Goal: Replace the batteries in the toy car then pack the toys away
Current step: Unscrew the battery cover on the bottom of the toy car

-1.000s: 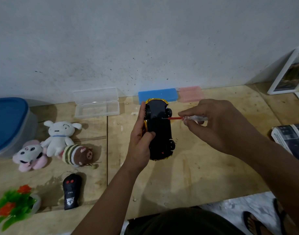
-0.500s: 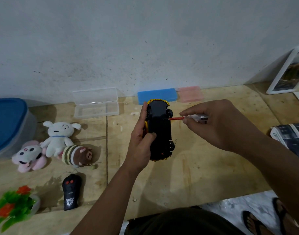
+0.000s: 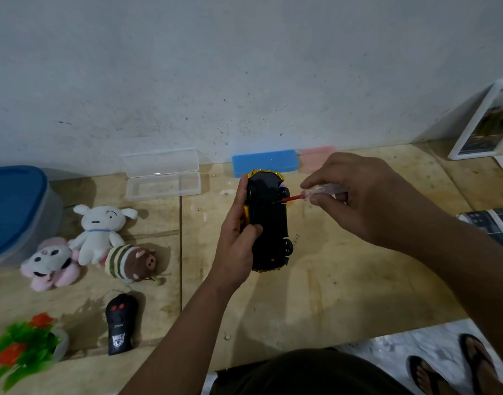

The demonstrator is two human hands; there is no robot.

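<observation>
The left hand point(image 3: 239, 238) gripped the toy car point(image 3: 269, 220) belly-up above the table point(image 3: 344, 280), likely to expose its battery-cover screw; the right hand point(image 3: 358, 195) pinched a screwdriver point(image 3: 310, 194), tip on the underside.

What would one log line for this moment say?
step: unscrewing battery cover | left hand: holds car upside down | right hand: pinches screwdriver, tip on underside | toys: unpacked

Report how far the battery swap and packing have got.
Done: nothing visibly. In hand: left hand grips the upturned black-and-gold toy car; right hand holds a red-shafted screwdriver to its underside. Left: batteries, then packing the three plush toys and black remote.
</observation>
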